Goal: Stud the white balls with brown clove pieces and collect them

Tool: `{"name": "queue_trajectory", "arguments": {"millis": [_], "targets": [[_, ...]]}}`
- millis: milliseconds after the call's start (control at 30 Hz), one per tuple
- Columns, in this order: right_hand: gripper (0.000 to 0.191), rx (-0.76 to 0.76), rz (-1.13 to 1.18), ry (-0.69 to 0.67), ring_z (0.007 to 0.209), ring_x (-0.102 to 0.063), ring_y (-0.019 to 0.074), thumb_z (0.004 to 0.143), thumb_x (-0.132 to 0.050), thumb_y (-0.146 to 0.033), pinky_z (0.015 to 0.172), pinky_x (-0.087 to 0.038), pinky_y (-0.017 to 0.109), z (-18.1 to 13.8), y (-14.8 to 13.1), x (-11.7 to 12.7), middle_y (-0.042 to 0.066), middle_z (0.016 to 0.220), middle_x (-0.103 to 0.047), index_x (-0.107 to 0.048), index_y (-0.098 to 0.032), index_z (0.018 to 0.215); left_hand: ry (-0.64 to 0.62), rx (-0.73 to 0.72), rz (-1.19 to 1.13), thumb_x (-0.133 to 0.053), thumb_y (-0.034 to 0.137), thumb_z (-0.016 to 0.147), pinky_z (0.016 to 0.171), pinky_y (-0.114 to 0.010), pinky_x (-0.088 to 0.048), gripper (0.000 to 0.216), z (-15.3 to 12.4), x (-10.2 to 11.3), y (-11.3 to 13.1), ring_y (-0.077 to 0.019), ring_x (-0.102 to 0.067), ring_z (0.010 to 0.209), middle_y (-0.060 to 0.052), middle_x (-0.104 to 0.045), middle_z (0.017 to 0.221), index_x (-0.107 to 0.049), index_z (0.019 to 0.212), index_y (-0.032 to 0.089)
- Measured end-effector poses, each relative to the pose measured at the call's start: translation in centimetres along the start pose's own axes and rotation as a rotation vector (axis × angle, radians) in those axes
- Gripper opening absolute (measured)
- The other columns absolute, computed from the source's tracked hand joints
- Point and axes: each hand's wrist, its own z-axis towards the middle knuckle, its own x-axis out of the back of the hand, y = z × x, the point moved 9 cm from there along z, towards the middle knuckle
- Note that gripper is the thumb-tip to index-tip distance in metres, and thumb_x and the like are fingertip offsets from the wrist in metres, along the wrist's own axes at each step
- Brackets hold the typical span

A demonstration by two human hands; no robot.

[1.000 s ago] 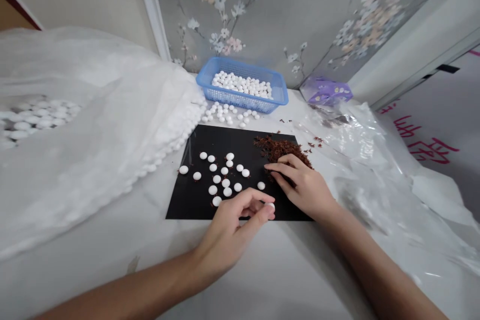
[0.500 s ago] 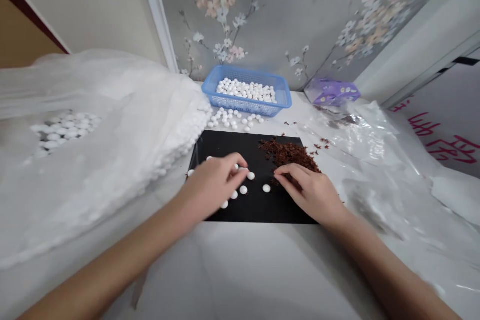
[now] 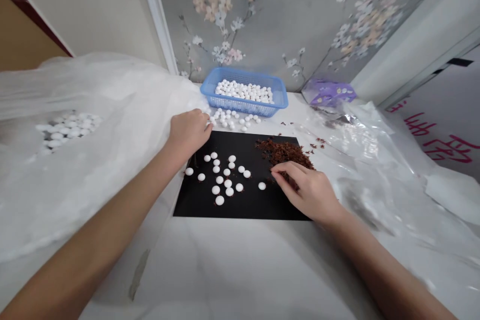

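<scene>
A black mat lies on the white table and carries several white round pieces and a pile of small reddish-brown bits. My left hand reaches to the mat's far left corner, fingers curled near loose white pieces lying before a blue basket; what it holds, if anything, is hidden. My right hand rests at the near edge of the brown pile, thumb and forefinger pinched together on the bits.
A large clear plastic bag full of white pieces fills the left side. The blue basket holds more white pieces. Crumpled clear plastic and a purple patterned packet lie to the right. A floral wall stands behind.
My left hand moved from the mat's near edge over the white pieces and on to the far left corner. My right hand stayed at the brown pile.
</scene>
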Motion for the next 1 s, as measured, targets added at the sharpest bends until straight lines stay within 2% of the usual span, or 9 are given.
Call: {"name": "queue_trajectory", "arguments": {"millis": [133, 233, 333, 367, 500, 567, 667, 833, 1000], "targets": [[0.014, 0.006, 0.003, 0.018, 0.061, -0.062, 0.0116, 0.090, -0.044, -0.021, 0.051, -0.041, 0.023, 0.0, -0.1, 0.3, 0.001, 0.081, -0.068, -0.058, -0.020, 0.088, -0.031, -0.059, 0.062, -0.041, 0.027, 0.085, 0.068, -0.036, -0.037, 0.032, 1.3, -1.4, 0.0, -0.0326, -0.056, 0.095, -0.018, -0.060, 0.103, -0.067, 0.093, 0.012], [0.012, 0.020, 0.015, 0.036, 0.061, -0.061, 0.0117, 0.090, -0.045, -0.020, 0.051, -0.040, 0.023, 0.0, -0.3, 0.6, 0.001, 0.080, -0.068, -0.058, -0.020, 0.088, 0.013, -0.059, -0.030, -0.042, 0.024, 0.085, 0.068, -0.036, -0.038, 0.029, 1.2, -0.9, 0.2, -0.0325, -0.056, 0.096, -0.018, -0.059, 0.104, -0.067, 0.092, 0.010], [0.009, 0.021, 0.057, 0.084, 0.062, -0.060, 0.0113, 0.089, -0.047, -0.018, 0.051, -0.040, 0.023, 0.0, -0.4, 1.2, 0.002, 0.081, -0.066, -0.056, -0.020, 0.089, 0.060, -0.073, -0.215, -0.044, 0.031, 0.086, 0.069, -0.032, -0.041, 0.030, -0.9, 0.4, 2.0, -0.0248, -0.059, 0.090, -0.013, -0.061, 0.105, -0.064, 0.098, 0.012], [0.008, 0.016, 0.082, 0.107, 0.063, -0.060, 0.0112, 0.089, -0.048, -0.017, 0.051, -0.041, 0.023, 0.0, -0.4, 1.4, 0.002, 0.083, -0.066, -0.056, -0.020, 0.090, 0.058, -0.084, -0.422, -0.047, 0.033, 0.085, 0.070, -0.030, -0.042, 0.029, -2.2, 0.8, 3.0, -0.0207, -0.059, 0.084, -0.011, -0.063, 0.101, -0.064, 0.098, 0.013], [0.009, -0.023, 0.211, 0.182, 0.069, -0.059, 0.0119, 0.087, -0.050, -0.016, 0.056, -0.045, 0.023, -0.3, -0.6, 2.4, 0.004, 0.087, -0.062, -0.054, -0.021, 0.093, -0.267, -0.120, -1.164, -0.058, 0.039, 0.079, 0.061, -0.022, -0.045, 0.030, -8.8, -0.4, 8.6, -0.0138, -0.059, 0.072, -0.002, -0.067, 0.084, -0.064, 0.101, 0.020], [0.008, -0.050, 0.269, 0.188, 0.066, -0.057, 0.0117, 0.087, -0.051, -0.016, 0.055, -0.045, 0.024, -0.4, -0.7, 2.6, 0.004, 0.086, -0.061, -0.053, -0.021, 0.091, -0.469, -0.157, -1.330, -0.065, 0.034, 0.074, 0.061, -0.021, -0.046, 0.024, -11.9, -1.4, 11.2, -0.0120, -0.058, 0.069, -0.001, -0.067, 0.084, -0.066, 0.093, 0.019], [0.007, -0.077, 0.323, 0.185, 0.060, -0.053, 0.0108, 0.086, -0.052, -0.016, 0.051, -0.044, 0.024, -0.5, -1.0, 2.6, 0.002, 0.082, -0.059, -0.054, -0.022, 0.088, -0.638, -0.089, -1.465, -0.067, 0.030, 0.072, 0.064, -0.022, -0.045, 0.018, -14.1, -3.1, 12.4, -0.0121, -0.058, 0.073, -0.002, -0.066, 0.083, -0.067, 0.085, 0.018], [0.011, -0.080, 0.411, 0.211, 0.063, -0.055, 0.0112, 0.086, -0.050, -0.013, 0.050, -0.044, 0.023, -0.6, -1.7, 2.3, 0.003, 0.082, -0.059, -0.056, -0.021, 0.090, -0.661, 0.155, -1.705, -0.063, 0.031, 0.077, 0.071, -0.024, -0.045, 0.021, -13.5, -5.2, 11.1, -0.0116, -0.059, 0.076, -0.002, -0.064, 0.085, -0.063, 0.092, 0.016], [0.011, -0.043, 0.484, 0.174, 0.062, -0.053, 0.0105, 0.085, -0.050, -0.011, 0.049, -0.042, 0.022, -0.6, -2.4, 1.7, 0.002, 0.077, -0.057, -0.055, -0.021, 0.088, -0.654, 0.277, -1.859, -0.067, 0.029, 0.075, 0.071, -0.023, -0.046, 0.023, -13.1, -5.6, 10.5, -0.0095, -0.060, 0.073, -0.001, -0.065, 0.085, -0.063, 0.094, 0.017]]}}
